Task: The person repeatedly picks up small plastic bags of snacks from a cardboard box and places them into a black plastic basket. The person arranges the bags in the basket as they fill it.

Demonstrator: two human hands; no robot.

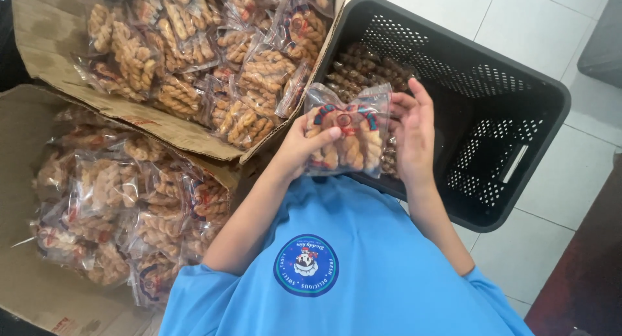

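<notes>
Both hands, left hand (304, 142) and right hand (413, 132), grip one clear bag of twisted biscuits (345, 132). Beyond them, the black crate (518, 122) holds few bags; the cardboard boxes (39, 44) left of them remain full.

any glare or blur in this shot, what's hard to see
Head view: soft, even daylight; glare streaks on the clear snack bag between the left hand and right hand; packets inside the black crate sit in shadow; the cardboard boxes look slightly soft.
</notes>
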